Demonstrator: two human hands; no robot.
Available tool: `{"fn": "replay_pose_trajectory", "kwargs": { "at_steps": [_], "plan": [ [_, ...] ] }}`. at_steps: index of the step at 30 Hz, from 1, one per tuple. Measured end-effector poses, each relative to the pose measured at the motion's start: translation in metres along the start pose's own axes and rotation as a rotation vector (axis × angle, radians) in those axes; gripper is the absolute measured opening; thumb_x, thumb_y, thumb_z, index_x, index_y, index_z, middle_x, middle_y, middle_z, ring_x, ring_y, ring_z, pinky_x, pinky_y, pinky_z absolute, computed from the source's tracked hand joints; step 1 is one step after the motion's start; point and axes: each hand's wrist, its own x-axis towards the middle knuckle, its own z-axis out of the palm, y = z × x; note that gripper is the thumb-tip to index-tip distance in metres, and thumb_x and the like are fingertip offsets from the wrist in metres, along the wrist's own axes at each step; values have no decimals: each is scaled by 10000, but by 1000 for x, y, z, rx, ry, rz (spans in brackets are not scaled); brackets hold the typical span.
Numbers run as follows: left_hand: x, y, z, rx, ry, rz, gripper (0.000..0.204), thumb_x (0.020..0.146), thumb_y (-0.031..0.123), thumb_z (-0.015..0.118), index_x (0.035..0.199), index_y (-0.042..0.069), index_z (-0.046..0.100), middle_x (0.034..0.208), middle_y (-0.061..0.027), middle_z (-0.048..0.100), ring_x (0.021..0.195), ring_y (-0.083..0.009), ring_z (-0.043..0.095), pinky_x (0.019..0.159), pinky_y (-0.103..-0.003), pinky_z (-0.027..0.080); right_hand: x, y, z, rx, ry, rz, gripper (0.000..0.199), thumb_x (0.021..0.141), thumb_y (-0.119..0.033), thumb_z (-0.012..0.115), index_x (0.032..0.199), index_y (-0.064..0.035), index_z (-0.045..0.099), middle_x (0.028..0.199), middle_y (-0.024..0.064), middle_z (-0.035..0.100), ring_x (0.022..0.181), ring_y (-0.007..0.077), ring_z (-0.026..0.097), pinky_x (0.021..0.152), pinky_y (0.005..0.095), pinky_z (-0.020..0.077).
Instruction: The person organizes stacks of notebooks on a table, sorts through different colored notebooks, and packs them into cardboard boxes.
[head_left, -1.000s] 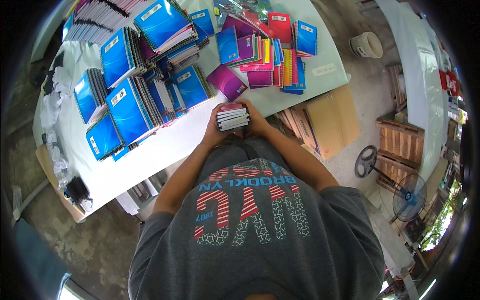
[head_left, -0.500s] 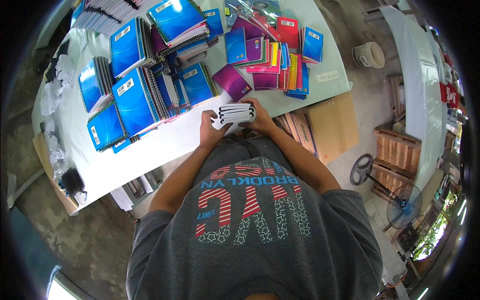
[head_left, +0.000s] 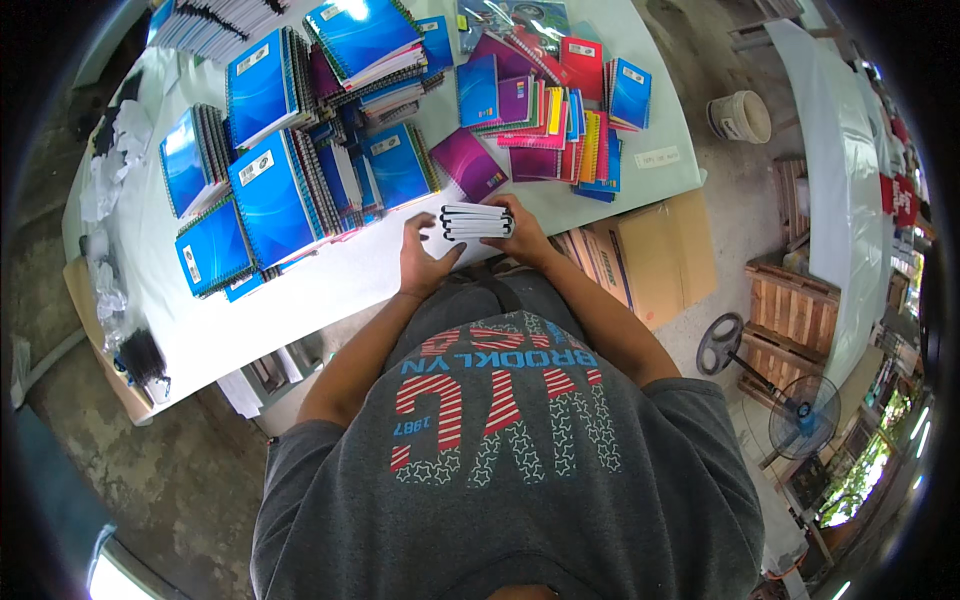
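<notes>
A small stack of spiral notebooks (head_left: 476,222), seen edge-on with white pages and black wire ends, stands at the near table edge in front of my body. My right hand (head_left: 520,235) grips its right end, fingers on top and thumb below. At the other end, my left hand (head_left: 425,262) is curved into a C with thumb and fingers apart. Its thumb tip comes close to the stack's lower left corner; whether it touches I cannot tell. Just beyond the stack lies a purple notebook (head_left: 469,164).
Piles of blue spiral notebooks (head_left: 275,195) fill the table's left half. Mixed red, yellow and purple notebooks (head_left: 545,115) lie at the far right. A white paper label (head_left: 657,157) is near the right edge. Below stand a cardboard box (head_left: 665,260) and a fan (head_left: 803,415).
My left fingers have come slightly away from the stack's left end. My right hand keeps its grip, and the view has shifted a little.
</notes>
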Motion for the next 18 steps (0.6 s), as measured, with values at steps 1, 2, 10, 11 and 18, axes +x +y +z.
{"fn": "replay_pose_trajectory", "kwargs": {
  "at_steps": [1,2,10,11,18],
  "plan": [
    [6,10,0,-34,5,-13,581,623,120,785,1116,81,479,1141,-143,519,1032,-271,533,839,-364,453,-1,6,1,29,2,-53,607,611,-80,792,1111,-59,449,992,119,577,948,251,582,818,332,457],
    [11,17,1,-68,8,-27,647,606,113,788,1157,85,448,1205,-163,481,1108,-285,498,905,-369,432,-2,12,1,57,5,-106,626,584,-97,803,1107,-69,461,991,129,581,952,287,583,824,348,455],
    [13,-15,9,-186,-353,-135,655,512,86,816,1092,88,512,1138,-137,563,1086,-304,539,928,-372,440,3,8,-5,-122,-126,-186,630,580,-126,783,1122,-70,466,1071,147,545,1025,336,526,875,396,431],
    [11,-15,4,-181,-351,-135,655,512,86,816,1092,88,512,1138,-137,563,1086,-304,539,928,-372,440,5,3,-9,-223,-163,-164,569,627,-97,739,1127,-72,469,1080,149,542,1029,347,519,875,405,433],
    [-5,4,-41,275,-215,564,497,610,115,769,1042,86,525,1059,-146,615,1002,-311,592,870,-392,475,40,37,-15,-564,117,-331,315,745,-4,528,1047,-80,572,1036,137,573,1013,317,528,859,416,420]
  ]
}}
